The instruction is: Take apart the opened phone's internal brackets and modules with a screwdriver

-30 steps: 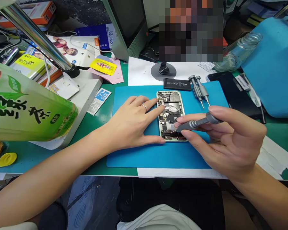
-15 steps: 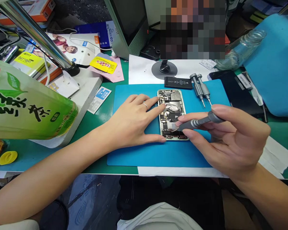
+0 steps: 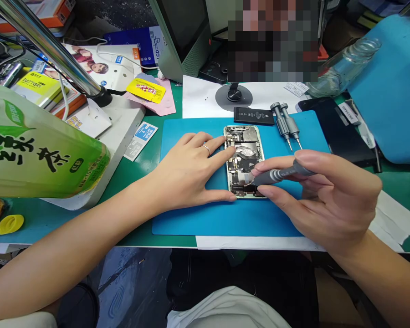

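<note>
An opened smartphone (image 3: 245, 157) with bare inner parts lies upright along the blue mat (image 3: 191, 218). Along its left edge rest the spread fingers and thumb of my left hand (image 3: 196, 171), which wears a ring. My right hand (image 3: 335, 196) pinches a grey precision screwdriver (image 3: 283, 174) between fingers and thumb. The tool slants down to the left, its thin tip over the lower part of the phone; whether the tip touches a screw I cannot tell. Just beyond the phone's top lies a black phone battery (image 3: 253, 116). Two more grey screwdrivers (image 3: 286, 125) lie right of it.
A large green tea bottle (image 3: 48, 150) leans in at the left, near a metal lamp pole (image 3: 54, 45). Behind the mat stand a round black stand base (image 3: 233, 96) and a monitor (image 3: 186, 36). A glass jar (image 3: 345, 68) and a dark flat panel (image 3: 338, 132) lie at the right.
My right hand and the screwdriver have shifted very slightly left, with the tip still over the phone's lower part. My left hand keeps its place on the phone.
</note>
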`<state>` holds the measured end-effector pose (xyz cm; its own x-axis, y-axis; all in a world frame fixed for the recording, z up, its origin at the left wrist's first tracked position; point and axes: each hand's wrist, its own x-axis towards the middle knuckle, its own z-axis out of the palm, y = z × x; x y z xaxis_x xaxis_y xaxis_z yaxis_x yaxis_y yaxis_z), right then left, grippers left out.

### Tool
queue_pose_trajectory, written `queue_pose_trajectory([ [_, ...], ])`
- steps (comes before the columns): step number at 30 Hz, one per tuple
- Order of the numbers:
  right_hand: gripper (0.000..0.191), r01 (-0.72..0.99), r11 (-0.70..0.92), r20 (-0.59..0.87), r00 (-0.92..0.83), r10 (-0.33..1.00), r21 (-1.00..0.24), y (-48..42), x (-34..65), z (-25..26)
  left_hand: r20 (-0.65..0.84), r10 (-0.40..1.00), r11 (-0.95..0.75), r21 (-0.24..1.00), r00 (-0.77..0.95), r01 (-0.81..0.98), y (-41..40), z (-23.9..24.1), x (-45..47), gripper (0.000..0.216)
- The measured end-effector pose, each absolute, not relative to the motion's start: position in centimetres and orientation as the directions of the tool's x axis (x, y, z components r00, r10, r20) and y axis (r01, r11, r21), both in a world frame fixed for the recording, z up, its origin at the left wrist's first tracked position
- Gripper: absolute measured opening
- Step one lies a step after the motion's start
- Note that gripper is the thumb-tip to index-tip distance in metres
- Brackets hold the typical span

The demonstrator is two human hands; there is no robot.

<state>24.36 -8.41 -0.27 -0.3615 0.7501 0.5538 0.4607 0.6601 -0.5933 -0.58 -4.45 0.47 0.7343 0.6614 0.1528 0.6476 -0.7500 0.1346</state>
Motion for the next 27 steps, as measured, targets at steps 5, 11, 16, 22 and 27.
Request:
queue_pose_trajectory([
  [5,0.079,0.441,0.746,0.642,-0.390,0.660,-0.499,-7.7,24.7,-0.6,0.176,0.656,-0.755,0.133,0.734,0.642,-4.5,0.3,-0.6,0.086],
  [11,0.094,0.361,0.820,0.709,-0.417,0.568,-0.445,-7.0,24.9,-1.2,0.179,0.654,-0.756,0.132,0.735,0.641,-4.5,0.4,-0.7,0.085],
  [16,0.098,0.329,0.825,0.702,-0.434,0.565,-0.460,-6.7,25.0,-1.3,0.174,0.655,-0.756,0.134,0.736,0.641,-4.5,0.4,-0.6,0.085],
  [22,0.100,0.290,0.849,0.730,-0.433,0.529,-0.442,-6.5,25.3,-1.5,0.180,0.647,-0.762,0.125,0.741,0.635,-4.5,0.4,-0.7,0.085],
  [27,0.096,0.294,0.875,0.755,-0.446,0.481,-0.384,-6.6,24.9,-1.7,0.175,0.653,-0.757,0.123,0.737,0.641,-4.5,0.4,-0.7,0.085],
])
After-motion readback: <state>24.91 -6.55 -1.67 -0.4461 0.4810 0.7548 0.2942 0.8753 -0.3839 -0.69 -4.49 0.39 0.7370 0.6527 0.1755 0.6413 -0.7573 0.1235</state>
